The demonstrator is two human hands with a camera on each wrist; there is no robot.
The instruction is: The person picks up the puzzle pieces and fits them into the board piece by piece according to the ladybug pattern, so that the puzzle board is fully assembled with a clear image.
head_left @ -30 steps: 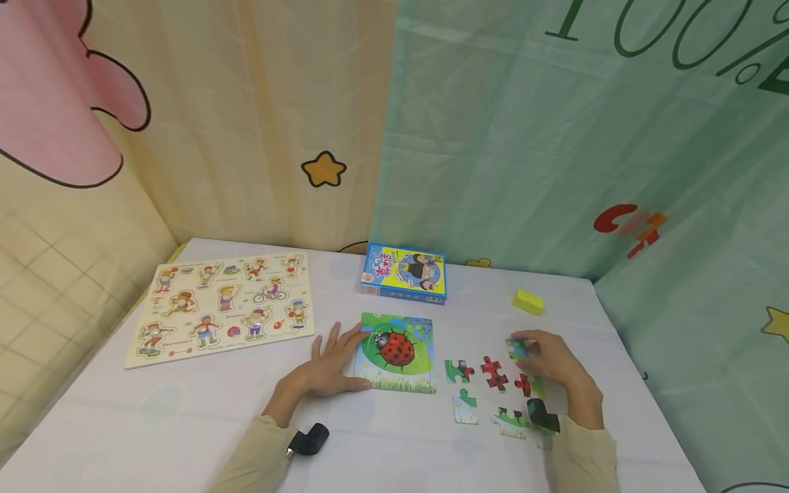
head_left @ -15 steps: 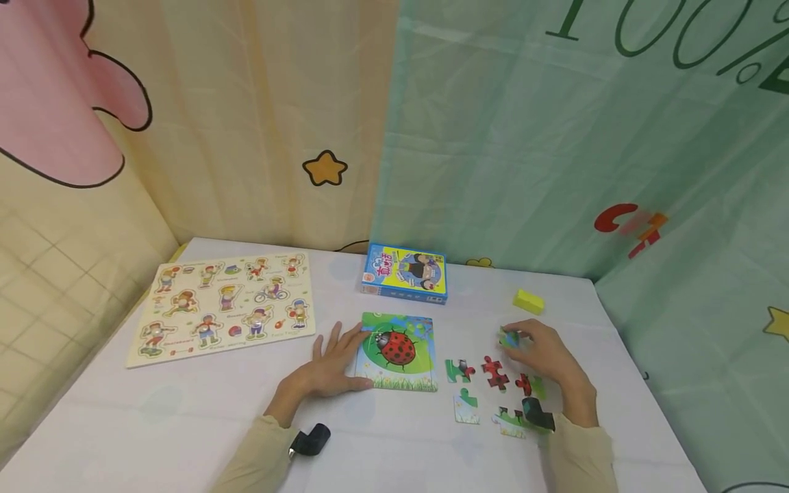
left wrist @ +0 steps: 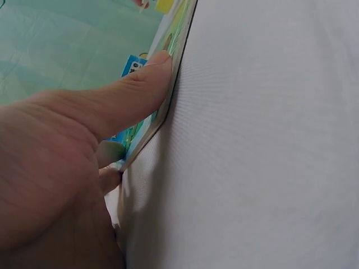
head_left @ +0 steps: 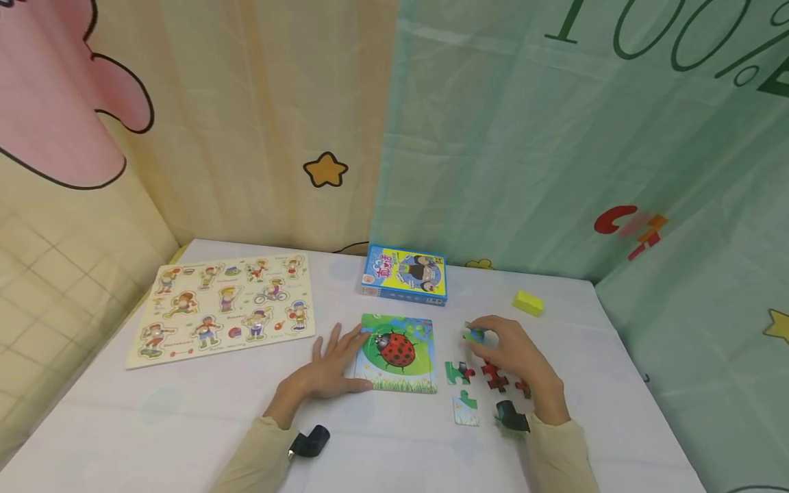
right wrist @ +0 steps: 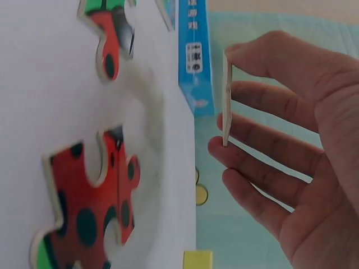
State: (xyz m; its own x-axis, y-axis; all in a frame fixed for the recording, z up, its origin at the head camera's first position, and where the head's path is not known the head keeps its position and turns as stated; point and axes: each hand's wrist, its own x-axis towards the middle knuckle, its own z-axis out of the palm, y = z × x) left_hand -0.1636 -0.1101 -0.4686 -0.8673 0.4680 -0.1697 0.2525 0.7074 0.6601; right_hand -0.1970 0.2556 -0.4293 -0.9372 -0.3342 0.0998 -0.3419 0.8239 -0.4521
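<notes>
A square ladybug picture board (head_left: pixel 397 352) lies flat mid-table. My left hand (head_left: pixel 327 370) rests at its left side, fingers spread and fairly straight, thumb along the lower left corner; in the left wrist view the thumb (left wrist: pixel 134 89) lies on the board's edge. Above the table, right of the board, my right hand (head_left: pixel 514 352) holds a blue and green jigsaw piece (head_left: pixel 473 335). Seen edge-on in the right wrist view, the piece (right wrist: pixel 227 101) is pinched between thumb and fingers. Below lie a red spotted piece (right wrist: pixel 84 207) and a green and red one (head_left: pixel 457 372). The right arm covers other pieces.
A corner jigsaw piece (head_left: pixel 465 411) lies nearest the front. At the back stands a blue and yellow box (head_left: pixel 405 275), with a yellow block (head_left: pixel 528 302) to its right. A large board of sports figures (head_left: pixel 224 308) lies at left. Printed curtains hang behind the table.
My right hand has lifted the blue and green jigsaw piece and carried it left, toward the ladybug board. The left hand and the board stay in place.
</notes>
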